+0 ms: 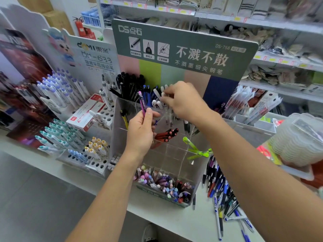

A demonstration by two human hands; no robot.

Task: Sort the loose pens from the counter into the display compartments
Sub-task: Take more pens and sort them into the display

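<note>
A clear acrylic display (176, 154) with tiered compartments stands on the white counter (167, 222). My left hand (140, 132) holds a pink-purple pen (142, 103) upright in front of the display's upper tier. My right hand (181, 100) reaches into a top compartment, its fingertips pinched on a white pen (157, 94) among other white pens. Black pens (130, 84), blue pens (146, 92), red pens (167, 134) and green pens (195, 149) fill other compartments. A pile of loose pens (222, 193) lies on the counter to the display's right.
A perforated white pen stand (97, 165) with teal, purple and yellow-capped pens stands to the left, with a red-and-white box (85, 113) on it. Stacked clear plastic lids (298, 138) sit at the right. Store shelves (262, 25) run behind. The front compartment holds pastel pens (162, 182).
</note>
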